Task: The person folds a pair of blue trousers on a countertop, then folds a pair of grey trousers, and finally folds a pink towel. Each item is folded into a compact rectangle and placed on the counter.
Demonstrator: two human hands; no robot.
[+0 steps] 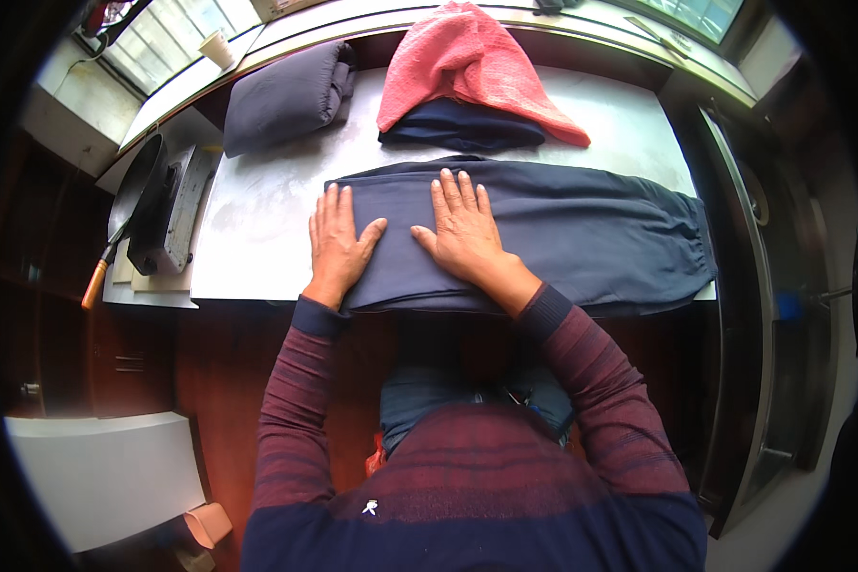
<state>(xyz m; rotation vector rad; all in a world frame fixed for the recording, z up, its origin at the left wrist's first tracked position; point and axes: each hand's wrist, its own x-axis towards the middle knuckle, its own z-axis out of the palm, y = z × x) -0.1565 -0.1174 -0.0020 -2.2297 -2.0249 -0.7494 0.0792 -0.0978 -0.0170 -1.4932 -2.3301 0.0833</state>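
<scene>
A dark blue-grey pair of trousers [572,229], folded lengthwise, lies across the front of the white tabletop [257,222]. Its gathered cuff is at the right, and the left end looks folded to a straight edge. My left hand [338,243] rests palm down at that left edge, fingers pointing away from me and thumb spread. Flat on the cloth to its right is my right hand [465,227], its thumb pointing left. Neither hand grips anything. Beyond the trousers, a coral-pink textured cloth [465,64] partly covers a folded navy garment [461,125].
A folded dark grey garment [286,96] sits at the back left. Left of the tabletop are a portable stove [175,214] and a wok [132,189] with a wooden handle. A paper cup [217,50] stands on the window ledge. Glass-fronted furniture [779,343] borders the right side.
</scene>
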